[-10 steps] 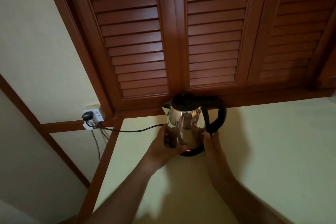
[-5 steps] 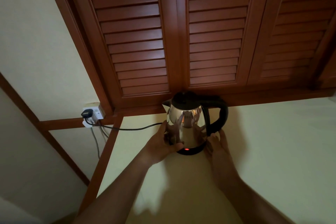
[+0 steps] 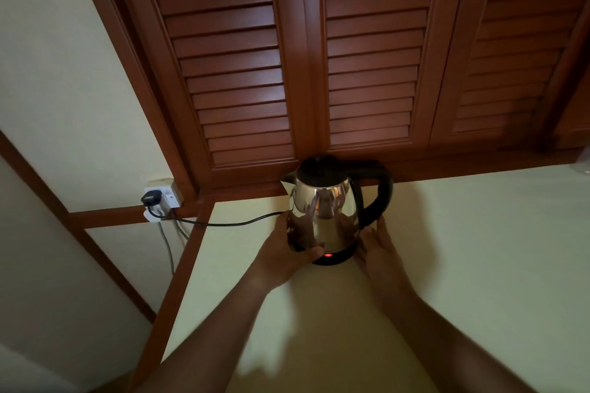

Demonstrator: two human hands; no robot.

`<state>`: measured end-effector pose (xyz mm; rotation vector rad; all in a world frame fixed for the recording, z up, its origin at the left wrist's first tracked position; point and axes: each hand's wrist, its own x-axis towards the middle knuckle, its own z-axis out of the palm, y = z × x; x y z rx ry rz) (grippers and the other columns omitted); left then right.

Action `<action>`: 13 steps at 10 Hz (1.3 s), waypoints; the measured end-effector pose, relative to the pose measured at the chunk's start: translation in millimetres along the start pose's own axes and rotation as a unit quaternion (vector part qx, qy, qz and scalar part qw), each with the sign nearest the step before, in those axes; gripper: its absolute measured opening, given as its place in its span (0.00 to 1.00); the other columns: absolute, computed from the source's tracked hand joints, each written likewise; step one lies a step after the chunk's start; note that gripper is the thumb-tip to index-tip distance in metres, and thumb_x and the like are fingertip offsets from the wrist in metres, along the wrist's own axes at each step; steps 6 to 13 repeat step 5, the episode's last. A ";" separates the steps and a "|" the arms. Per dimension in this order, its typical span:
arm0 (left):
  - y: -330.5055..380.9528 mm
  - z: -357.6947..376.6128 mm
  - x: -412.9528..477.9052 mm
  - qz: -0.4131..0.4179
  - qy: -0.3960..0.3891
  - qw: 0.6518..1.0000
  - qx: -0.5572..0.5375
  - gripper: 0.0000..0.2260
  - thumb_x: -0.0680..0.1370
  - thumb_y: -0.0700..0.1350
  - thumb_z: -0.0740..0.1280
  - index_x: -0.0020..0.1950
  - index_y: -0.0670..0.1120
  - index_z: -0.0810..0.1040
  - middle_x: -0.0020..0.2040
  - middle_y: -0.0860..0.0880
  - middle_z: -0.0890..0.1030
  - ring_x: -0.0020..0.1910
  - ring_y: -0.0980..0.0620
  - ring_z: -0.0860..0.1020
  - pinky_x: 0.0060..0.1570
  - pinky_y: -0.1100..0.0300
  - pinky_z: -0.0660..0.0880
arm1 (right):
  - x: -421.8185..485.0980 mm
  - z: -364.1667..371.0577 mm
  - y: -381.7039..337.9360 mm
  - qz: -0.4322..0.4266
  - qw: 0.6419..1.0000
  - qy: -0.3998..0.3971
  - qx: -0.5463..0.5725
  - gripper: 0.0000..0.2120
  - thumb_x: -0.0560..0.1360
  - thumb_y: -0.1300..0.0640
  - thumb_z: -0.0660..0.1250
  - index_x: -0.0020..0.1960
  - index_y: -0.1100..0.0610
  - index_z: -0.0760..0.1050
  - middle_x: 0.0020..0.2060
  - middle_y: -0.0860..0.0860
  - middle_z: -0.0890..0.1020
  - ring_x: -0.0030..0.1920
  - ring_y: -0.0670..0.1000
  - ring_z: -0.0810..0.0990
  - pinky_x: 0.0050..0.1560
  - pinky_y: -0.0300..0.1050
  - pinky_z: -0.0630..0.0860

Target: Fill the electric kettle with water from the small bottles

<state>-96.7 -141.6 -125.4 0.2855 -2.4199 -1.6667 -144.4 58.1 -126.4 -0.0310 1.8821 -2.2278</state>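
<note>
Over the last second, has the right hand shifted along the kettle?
Yes. The right hand has slid away from the front of the kettle base, toward the handle side, farther from the red indicator light.

My right hand [image 3: 378, 244] has slid off the kettle [image 3: 322, 217] toward its handle side (fingers now spread), no longer cupping it.

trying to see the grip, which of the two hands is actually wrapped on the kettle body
The left hand: it cups the shiny kettle low on the spout side. The right hand lies flat by the base under the handle.
</note>
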 end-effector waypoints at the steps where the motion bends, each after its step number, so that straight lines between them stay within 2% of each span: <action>1: 3.0 1.1 -3.2 0.008 0.000 1.000 0.002 0.27 0.72 0.38 0.81 0.62 0.54 0.71 0.57 0.54 0.82 0.56 0.57 0.85 0.52 0.63 0.81 | -3.0 -2.8 1.2 -0.006 0.999 -0.006 -0.049 0.20 0.77 0.39 0.60 0.60 0.15 0.61 0.64 0.41 0.80 0.63 0.49 0.79 0.68 0.58 0.73; 2: 2.4 1.4 -8.2 0.012 0.009 1.000 0.004 0.24 0.73 0.33 0.79 0.62 0.47 0.72 0.54 0.51 0.82 0.55 0.55 0.85 0.51 0.65 0.80 | -20.4 2.3 -10.9 -0.047 0.991 -0.033 -0.124 0.21 0.83 0.48 0.59 0.74 0.34 0.62 0.63 0.38 0.75 0.61 0.45 0.75 0.62 0.47 0.70; 3: 7.4 1.0 -21.3 0.017 0.026 0.999 0.007 0.27 0.72 0.44 0.80 0.67 0.52 0.72 0.61 0.56 0.82 0.61 0.58 0.81 0.61 0.60 0.78 | -34.4 1.8 -10.3 -0.094 0.967 -0.069 -0.228 0.23 0.84 0.53 0.61 0.76 0.44 0.61 0.62 0.40 0.72 0.62 0.46 0.74 0.60 0.43 0.67; 4: 11.3 0.9 -45.1 0.015 0.043 0.997 0.067 0.25 0.79 0.50 0.75 0.68 0.64 0.66 0.62 0.71 0.75 0.59 0.77 0.76 0.59 0.78 0.70 | -47.5 -5.7 -1.4 -0.157 0.924 -0.089 -0.339 0.27 0.83 0.53 0.62 0.79 0.47 0.58 0.71 0.41 0.70 0.70 0.44 0.68 0.67 0.40 0.63; 5: 10.4 5.8 -68.7 0.053 0.038 0.994 0.085 0.18 0.83 0.50 0.69 0.65 0.68 0.66 0.64 0.71 0.76 0.63 0.73 0.76 0.59 0.77 0.71 | -54.8 -14.1 12.2 -0.241 0.856 -0.099 -0.447 0.28 0.81 0.46 0.58 0.79 0.50 0.60 0.75 0.44 0.66 0.74 0.44 0.64 0.74 0.39 0.54; 13: 10.4 5.8 -68.7 0.053 0.038 0.994 0.085 0.18 0.83 0.50 0.69 0.65 0.68 0.66 0.64 0.71 0.76 0.63 0.73 0.76 0.59 0.77 0.71 | -54.8 -14.1 12.2 -0.241 0.856 -0.099 -0.447 0.28 0.81 0.46 0.58 0.79 0.50 0.60 0.75 0.44 0.66 0.74 0.44 0.64 0.74 0.39 0.54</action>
